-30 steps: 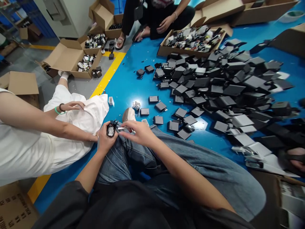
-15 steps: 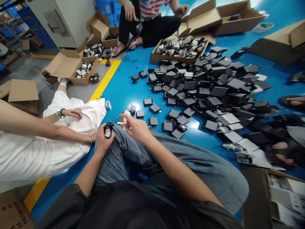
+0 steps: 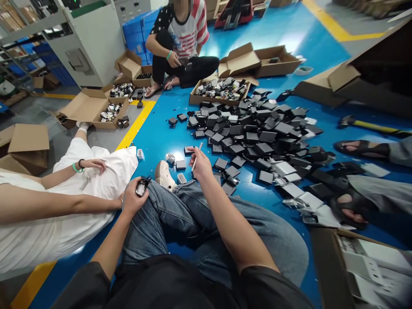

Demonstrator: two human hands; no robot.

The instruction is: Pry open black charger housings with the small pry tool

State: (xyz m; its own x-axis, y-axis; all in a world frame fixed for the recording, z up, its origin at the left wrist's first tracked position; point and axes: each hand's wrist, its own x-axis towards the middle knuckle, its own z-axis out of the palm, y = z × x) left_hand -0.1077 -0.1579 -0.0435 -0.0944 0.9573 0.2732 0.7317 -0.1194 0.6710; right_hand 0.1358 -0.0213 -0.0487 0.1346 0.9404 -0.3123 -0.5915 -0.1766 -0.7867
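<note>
My left hand (image 3: 133, 201) rests by my left knee, fingers wrapped round a black plug adapter (image 3: 141, 187). Its casing is open on the upper side, and pale parts show inside. Raised over the floor beyond my knee, my right hand (image 3: 202, 165) pinches a thin pale stick (image 3: 201, 147) that points up; its exact kind is unclear. Below that hand, a small white open shell (image 3: 182, 178) lies beside my light-coloured shoe (image 3: 163, 175). A grey-black adapter block (image 3: 180, 165) sits just past it.
A large heap of dark adapter blocks (image 3: 267, 136) spreads ahead to the right. Behind it stands a carton of mixed small parts (image 3: 197, 99). A person in white (image 3: 96, 180) sits close on my left, another person (image 3: 185, 47) across. A hammer (image 3: 376, 125) lies right.
My right hand has moved away from the left hand, to the right, still with the pale stick. The left hand keeps the adapter. My view has tilted up and turned right.
</note>
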